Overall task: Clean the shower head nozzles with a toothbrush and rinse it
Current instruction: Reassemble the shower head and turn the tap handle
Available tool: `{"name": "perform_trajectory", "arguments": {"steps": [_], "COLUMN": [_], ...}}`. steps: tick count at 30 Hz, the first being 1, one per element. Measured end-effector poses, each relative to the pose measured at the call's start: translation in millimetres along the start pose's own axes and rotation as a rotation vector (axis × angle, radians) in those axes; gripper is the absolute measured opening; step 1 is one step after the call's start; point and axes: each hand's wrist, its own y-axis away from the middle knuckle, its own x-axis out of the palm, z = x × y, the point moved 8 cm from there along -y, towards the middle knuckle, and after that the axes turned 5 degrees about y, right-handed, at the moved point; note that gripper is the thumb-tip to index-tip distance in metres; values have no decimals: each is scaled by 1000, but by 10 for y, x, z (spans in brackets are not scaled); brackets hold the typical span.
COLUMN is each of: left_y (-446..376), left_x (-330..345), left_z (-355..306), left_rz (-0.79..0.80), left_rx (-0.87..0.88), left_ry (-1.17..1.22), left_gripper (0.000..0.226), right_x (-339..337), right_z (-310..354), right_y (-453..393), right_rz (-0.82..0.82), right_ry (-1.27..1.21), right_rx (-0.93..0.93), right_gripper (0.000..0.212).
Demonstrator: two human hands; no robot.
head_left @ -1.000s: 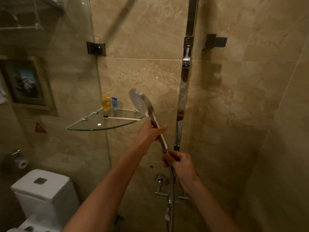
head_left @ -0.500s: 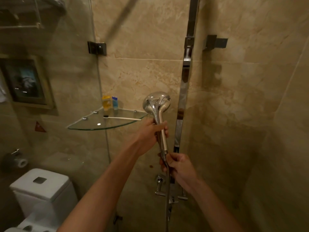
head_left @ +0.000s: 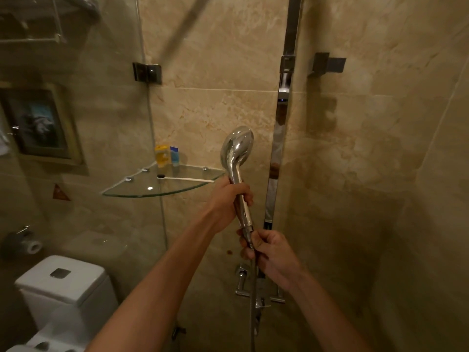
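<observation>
Far left, a toilet (head_left: 63, 285) is seen through the glass panel (head_left: 106, 123), its bowl cut off by the bottom edge. A paper roll (head_left: 33, 246) is dim and blurred behind the glass. A framed picture (head_left: 38, 125) is hung above; its subject is too murky to be read. A wire rack (head_left: 45, 24) is cropped at the top left corner.

A glass shelf (head_left: 132, 190) is fixed in the corner. A yellow bottle (head_left: 161, 155) and a blue tube (head_left: 174, 155) are stood at its back; labels cannot be read. A toothbrush (head_left: 185, 178) is laid flat on the shelf, dark bristle end to the left, handle tip just beside the left hand, untouched.

The shower head (head_left: 237, 147) is held upright in the middle, chrome back turned to the camera, so the nozzles are hidden. The left hand (head_left: 228, 201) is wrapped round the upper handle, fingers curled; fingertips are partly hidden behind the handle. The right hand (head_left: 270, 250) is closed round the bottom of the handle where the hose (head_left: 253, 313) joins. The hose is dropped straight down and cut off at the bottom edge.

The chrome rail (head_left: 278, 148) is mounted just right of the head, its top cropped. The tap (head_left: 243, 283) is partly covered by the right wrist. A wall bracket (head_left: 328, 63) is set to the right. The tiled wall (head_left: 380, 174) further right is in shadow.
</observation>
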Motion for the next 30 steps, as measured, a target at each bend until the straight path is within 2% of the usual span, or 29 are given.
{"name": "perform_trajectory", "arguments": {"steps": [4,10,14,17,22,27,30], "left_y": [6,38,24,11,-13,-25,-1], "left_x": [2,-61,-133,-131,-152,-154,-130], "left_z": [3,10,51,49,0,-18,-42], "left_rz": [23,-33,-78,-51,-53,36,85], "left_rx": [-57,-81,-73,-82,-35,22,33], "left_ry": [205,140,204,259,60,10,37], "left_gripper": [29,47,44,42,21,31,31], "right_x": [43,70,105,93,28,-22,-71], "right_z": [47,51,67,82,70,31,5], "right_y": [1,18,20,24,-23,-43,-44], "right_rz": [20,7,58,87,30,-58,-85], "right_ry": [-73,-43,-49,-38,-28,72,52], "right_rx": [-8,-2,-7,-22,-46,-47,-39], "right_gripper": [25,27,29,30,26,25,25]}}
